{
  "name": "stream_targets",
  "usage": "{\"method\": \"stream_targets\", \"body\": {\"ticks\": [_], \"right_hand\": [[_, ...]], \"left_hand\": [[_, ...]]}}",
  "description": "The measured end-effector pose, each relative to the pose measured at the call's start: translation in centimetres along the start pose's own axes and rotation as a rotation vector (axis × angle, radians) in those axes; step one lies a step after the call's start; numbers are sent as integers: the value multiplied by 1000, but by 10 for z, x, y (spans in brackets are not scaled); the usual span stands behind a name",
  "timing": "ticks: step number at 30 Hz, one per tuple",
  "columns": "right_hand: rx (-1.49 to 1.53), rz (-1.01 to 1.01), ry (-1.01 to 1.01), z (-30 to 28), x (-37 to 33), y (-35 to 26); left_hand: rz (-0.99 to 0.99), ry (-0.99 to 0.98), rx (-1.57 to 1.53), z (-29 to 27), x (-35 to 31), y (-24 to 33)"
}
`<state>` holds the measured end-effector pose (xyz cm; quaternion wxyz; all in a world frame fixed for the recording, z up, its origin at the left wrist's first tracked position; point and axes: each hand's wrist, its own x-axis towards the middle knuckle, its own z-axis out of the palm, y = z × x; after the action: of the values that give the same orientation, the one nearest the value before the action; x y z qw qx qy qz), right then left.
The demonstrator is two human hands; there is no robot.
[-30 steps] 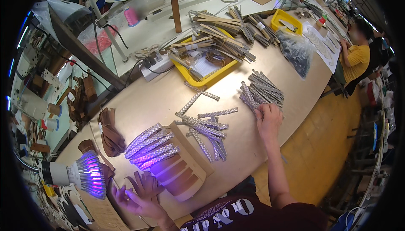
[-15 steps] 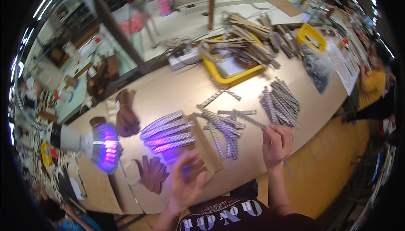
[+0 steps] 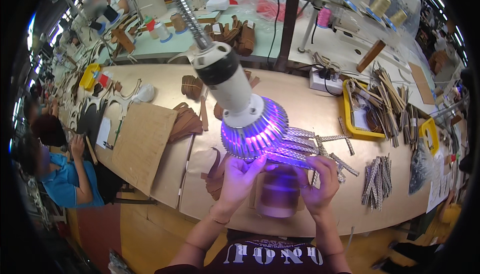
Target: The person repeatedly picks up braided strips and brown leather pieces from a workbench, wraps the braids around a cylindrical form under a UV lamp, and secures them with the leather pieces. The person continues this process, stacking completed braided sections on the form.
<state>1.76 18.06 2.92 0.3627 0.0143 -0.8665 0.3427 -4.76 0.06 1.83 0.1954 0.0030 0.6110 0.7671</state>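
Below a purple-glowing lamp (image 3: pixel 254 126) with a ribbed head, I hold a braided strip (image 3: pixel 295 160) stretched sideways. My right hand (image 3: pixel 321 181) pinches its right end between thumb and fingers. At the left, my left hand (image 3: pixel 237 178) is closed with thumb against finger, by the strip's left end, which the lamp partly hides. More braided strips (image 3: pixel 302 143) lie side by side just beyond it. Between my hands is a brown piece (image 3: pixel 277 194), blurred and tinted purple. Loose braided strips (image 3: pixel 342 163) lie to the right of my right hand.
A bundle of braided strips (image 3: pixel 377 181) lies farther right. A yellow tray (image 3: pixel 348 116) with long strips stands at the back right. Brown strips (image 3: pixel 185 123) and a tan board (image 3: pixel 142 144) lie left. A person in blue (image 3: pixel 67 179) sits at the far left.
The view has swung left, bringing the lamp to the middle. My hands have come together under it; the left, open before, is now closed at the strip.
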Motion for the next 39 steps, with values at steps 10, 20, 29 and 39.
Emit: {"method": "stream_targets", "body": {"ticks": [10,20,29,39], "right_hand": [[972,599,-184,-4,0,-9],[848,279,-246,-26,24,-14],[544,699,-663,-58,46,-33],[514,909,-836,-33,50,-40]], "left_hand": [[133,-93,-327,-4,4,-5],[-442,-527,-530,10,-18,14],[-85,-462,-211,7,-20,27],[30,-204,-48,1,-8,2]]}}
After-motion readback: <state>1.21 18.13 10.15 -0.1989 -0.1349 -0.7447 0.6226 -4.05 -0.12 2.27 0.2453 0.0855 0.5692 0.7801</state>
